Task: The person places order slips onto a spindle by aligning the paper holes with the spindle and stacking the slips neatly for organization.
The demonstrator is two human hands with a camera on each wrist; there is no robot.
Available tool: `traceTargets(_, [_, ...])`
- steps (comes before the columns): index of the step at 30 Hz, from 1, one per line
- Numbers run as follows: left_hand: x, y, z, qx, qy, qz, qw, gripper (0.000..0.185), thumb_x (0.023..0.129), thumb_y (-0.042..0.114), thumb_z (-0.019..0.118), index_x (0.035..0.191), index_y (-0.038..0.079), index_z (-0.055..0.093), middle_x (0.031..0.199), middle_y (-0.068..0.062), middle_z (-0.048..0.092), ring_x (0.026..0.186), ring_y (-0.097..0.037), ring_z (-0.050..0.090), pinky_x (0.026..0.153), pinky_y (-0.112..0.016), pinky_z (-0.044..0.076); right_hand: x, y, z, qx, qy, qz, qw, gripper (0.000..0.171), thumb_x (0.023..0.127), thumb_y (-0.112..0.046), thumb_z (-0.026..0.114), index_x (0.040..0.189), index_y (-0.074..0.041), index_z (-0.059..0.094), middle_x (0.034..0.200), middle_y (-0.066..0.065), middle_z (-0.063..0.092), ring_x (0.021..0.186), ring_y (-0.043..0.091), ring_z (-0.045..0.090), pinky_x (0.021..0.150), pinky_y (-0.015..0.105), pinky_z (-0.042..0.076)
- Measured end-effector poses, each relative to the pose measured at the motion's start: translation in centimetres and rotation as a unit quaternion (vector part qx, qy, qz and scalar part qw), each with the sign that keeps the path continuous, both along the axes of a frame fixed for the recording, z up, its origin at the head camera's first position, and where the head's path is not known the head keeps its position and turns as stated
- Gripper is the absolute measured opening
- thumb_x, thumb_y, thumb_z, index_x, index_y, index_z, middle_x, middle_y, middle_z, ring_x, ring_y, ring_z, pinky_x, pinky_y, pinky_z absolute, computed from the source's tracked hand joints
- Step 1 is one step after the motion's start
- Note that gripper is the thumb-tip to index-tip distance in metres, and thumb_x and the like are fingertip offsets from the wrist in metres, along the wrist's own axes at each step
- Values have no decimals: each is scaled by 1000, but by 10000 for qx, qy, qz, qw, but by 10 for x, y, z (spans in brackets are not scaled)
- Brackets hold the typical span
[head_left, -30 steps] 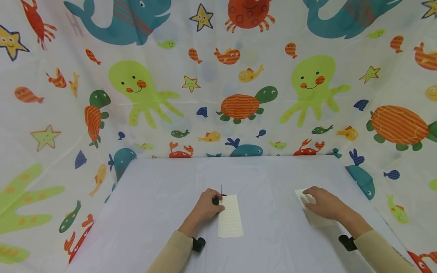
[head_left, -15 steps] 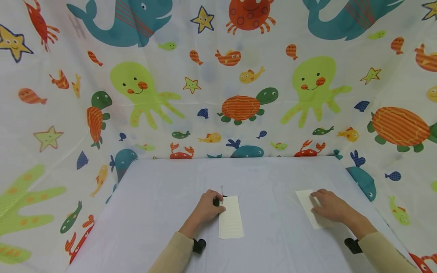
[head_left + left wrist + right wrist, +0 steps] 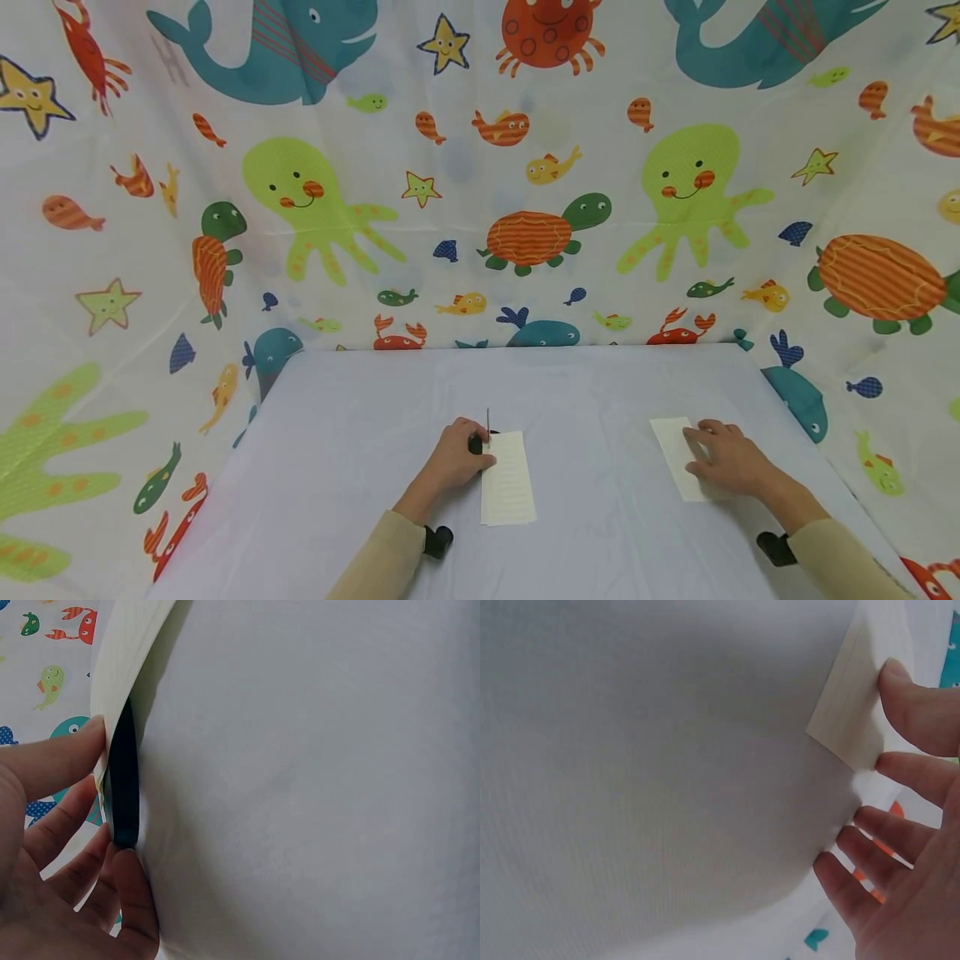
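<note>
Left of the table's middle, my left hand (image 3: 450, 457) grips the edge of a bill spike, whose thin upright pin (image 3: 488, 418) rises beside the fingertips. Cream lined paper slips (image 3: 511, 482) lie over its dark round base (image 3: 126, 784). In the left wrist view the thumb presses on the paper while the other fingers reach the base's rim. Over to the right, my right hand (image 3: 726, 458) rests on another cream slip (image 3: 672, 454), covering its right part. The right wrist view shows thumb and index fingertip at this slip (image 3: 847, 712), fingers spread and fairly straight.
A white cloth (image 3: 585, 400) covers the table. Behind it and at both sides hangs a curtain (image 3: 450, 283) printed with sea animals. A black strap camera (image 3: 437, 542) sits at the left wrist, another (image 3: 776, 548) at the right.
My right hand has shifted rightward on its slip, uncovering more of the slip's left part, and its fingers have spread a little. My left hand stays at the bill spike.
</note>
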State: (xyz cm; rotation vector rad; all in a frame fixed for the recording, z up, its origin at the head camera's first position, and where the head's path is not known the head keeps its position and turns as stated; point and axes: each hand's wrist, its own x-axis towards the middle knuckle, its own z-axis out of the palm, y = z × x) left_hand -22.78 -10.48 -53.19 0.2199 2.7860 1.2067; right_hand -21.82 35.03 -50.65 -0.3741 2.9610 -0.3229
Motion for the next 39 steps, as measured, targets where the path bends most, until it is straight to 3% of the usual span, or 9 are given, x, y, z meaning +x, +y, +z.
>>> traceTargets(5, [0,0,1,16,-107,103,9999,26,84,17,83,103,10,65,126,-12,57,119,-32,51,104,-52,44,1,-4,-2,-2,54,-125,9999,64,88,-31,77,137,6,57,137,37,48,121,58,44,94,70,42])
traceTargets(16, [0,0,2,65,74,-90,9999,25,84,16,82,102,10,65,124,-13,57,117,-32,51,102,-53,44,5,-6,-8,-5,459,-256,9986,52,90,-23,76,131,6,62,132,36,52,118,57,47,92,70,43])
traceTargets(29, [1,1,4,34,0,-54,10000,25,85,16,81,102,10,65,125,-13,57,117,-32,50,103,-53,44,7,-11,-7,-282,513,-531,9969,49,88,-18,76,128,7,63,106,27,61,94,39,58,80,57,53])
traceTargets(34, [1,1,4,17,-65,12,10000,26,85,16,81,103,10,65,126,-13,56,118,-32,50,104,-53,44,5,-14,-4,-641,150,-845,9942,53,89,-18,75,132,9,59,115,36,59,102,49,58,85,62,51])
traceTargets(39, [1,2,3,-15,-74,1,10000,26,85,16,81,103,10,64,126,-13,56,117,-32,49,103,-53,44,4,-16,-2,-1220,-391,-1289,9833,58,92,-17,71,140,9,51,134,42,50,120,59,48,93,68,45])
